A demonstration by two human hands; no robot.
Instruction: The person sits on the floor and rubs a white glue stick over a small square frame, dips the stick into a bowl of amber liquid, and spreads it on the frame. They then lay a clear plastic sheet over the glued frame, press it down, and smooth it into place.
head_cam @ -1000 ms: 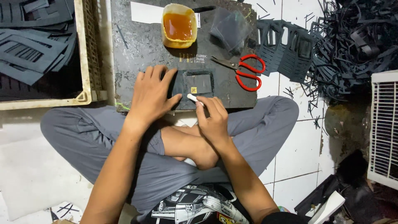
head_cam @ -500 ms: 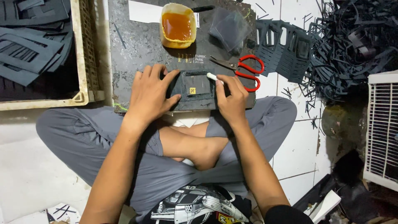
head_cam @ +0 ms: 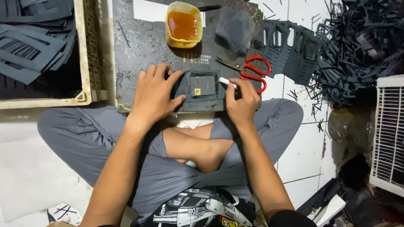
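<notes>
I sit cross-legged at a dark work board [head_cam: 139, 42]. A small black square piece [head_cam: 201, 86] with a tiny yellow label lies at its near edge. My left hand [head_cam: 156, 96] lies flat on the board, fingers spread, pressing the left side of the piece. My right hand [head_cam: 241, 102] grips a small white-tipped applicator [head_cam: 224, 80], whose tip touches the piece's upper right corner. A yellow tub of amber glue [head_cam: 182, 24] stands at the back of the board.
Red-handled scissors [head_cam: 248, 72] lie just right of the piece. A cream crate [head_cam: 84, 54] with several dark cut pieces stands at left. More cut pieces [head_cam: 294, 50] and a heap of black offcuts [head_cam: 357, 42] lie right; a white wire rack [head_cam: 389, 130] beyond.
My right hand has moved with the applicator from the piece's near edge up along its right side to the upper right corner. The left hand has stayed put.
</notes>
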